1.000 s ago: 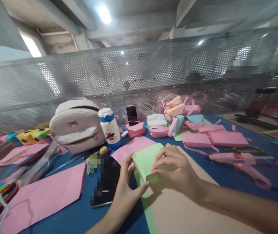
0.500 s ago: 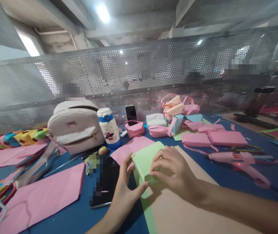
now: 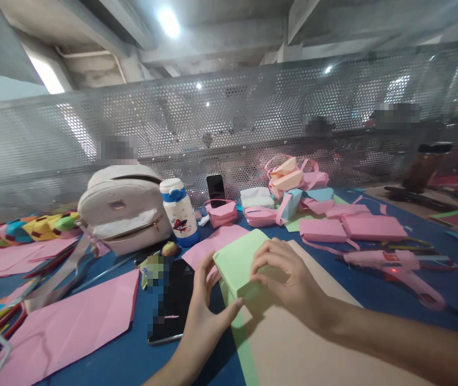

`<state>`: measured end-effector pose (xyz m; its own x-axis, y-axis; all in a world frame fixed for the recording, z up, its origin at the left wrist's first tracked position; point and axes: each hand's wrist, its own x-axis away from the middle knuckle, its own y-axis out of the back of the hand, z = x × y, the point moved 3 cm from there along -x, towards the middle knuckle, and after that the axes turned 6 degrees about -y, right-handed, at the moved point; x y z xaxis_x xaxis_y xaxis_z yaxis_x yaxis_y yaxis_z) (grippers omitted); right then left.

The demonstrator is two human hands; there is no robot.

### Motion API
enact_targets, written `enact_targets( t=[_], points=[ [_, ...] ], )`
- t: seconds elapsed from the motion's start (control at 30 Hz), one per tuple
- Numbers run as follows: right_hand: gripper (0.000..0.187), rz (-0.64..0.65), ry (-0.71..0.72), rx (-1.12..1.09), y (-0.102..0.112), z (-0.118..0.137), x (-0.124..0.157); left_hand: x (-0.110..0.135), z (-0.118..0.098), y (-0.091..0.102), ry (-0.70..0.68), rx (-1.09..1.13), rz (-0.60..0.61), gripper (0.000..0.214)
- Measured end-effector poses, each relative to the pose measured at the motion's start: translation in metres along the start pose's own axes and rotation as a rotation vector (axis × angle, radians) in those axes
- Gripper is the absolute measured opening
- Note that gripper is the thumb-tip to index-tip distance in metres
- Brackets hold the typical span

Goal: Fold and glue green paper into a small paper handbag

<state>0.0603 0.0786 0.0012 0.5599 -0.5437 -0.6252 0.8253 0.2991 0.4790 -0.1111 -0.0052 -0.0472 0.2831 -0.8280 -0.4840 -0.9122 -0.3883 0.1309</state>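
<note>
Both hands are on a light green folded paper box (image 3: 237,258), which stands tilted above stacked paper. My left hand (image 3: 209,315) grips its left side, fingers behind the far edge and thumb at the near corner. At the right, my right hand (image 3: 293,279) has its fingertips pinched on the box's near flap; the fingers partly hide that end. Beneath lie a peach paper sheet (image 3: 313,346) and a green sheet whose edge (image 3: 243,354) shows along the left.
A pink glue gun (image 3: 398,262) with a red light lies at right, near pink paper boxes (image 3: 374,228). A dark tablet-like device (image 3: 175,308) and pink sheets (image 3: 80,316) lie left. Behind stand a white backpack (image 3: 126,209), a bottle (image 3: 179,212) and a phone (image 3: 215,188).
The green paper box has shifted slightly left and tilted a little, with my left hand moving along. My right hand's fingers have curled closer together at the flap.
</note>
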Motion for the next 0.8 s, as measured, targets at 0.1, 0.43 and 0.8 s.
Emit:
enact_targets(
  t=[0.1, 0.43, 0.8],
  points=[
    [0.017, -0.012, 0.028, 0.008, 0.004, -0.001, -0.003, -0.001, 0.001, 0.001, 0.018, 0.001, -0.009, 0.074],
    [0.011, -0.034, 0.183, 0.129, 0.009, 0.004, -0.004, -0.001, -0.003, -0.001, 0.007, 0.025, -0.002, 0.077],
    [0.010, 0.073, 0.143, 0.148, 0.000, 0.009, 0.001, 0.001, -0.003, -0.002, -0.024, 0.008, 0.027, 0.077]
  ],
)
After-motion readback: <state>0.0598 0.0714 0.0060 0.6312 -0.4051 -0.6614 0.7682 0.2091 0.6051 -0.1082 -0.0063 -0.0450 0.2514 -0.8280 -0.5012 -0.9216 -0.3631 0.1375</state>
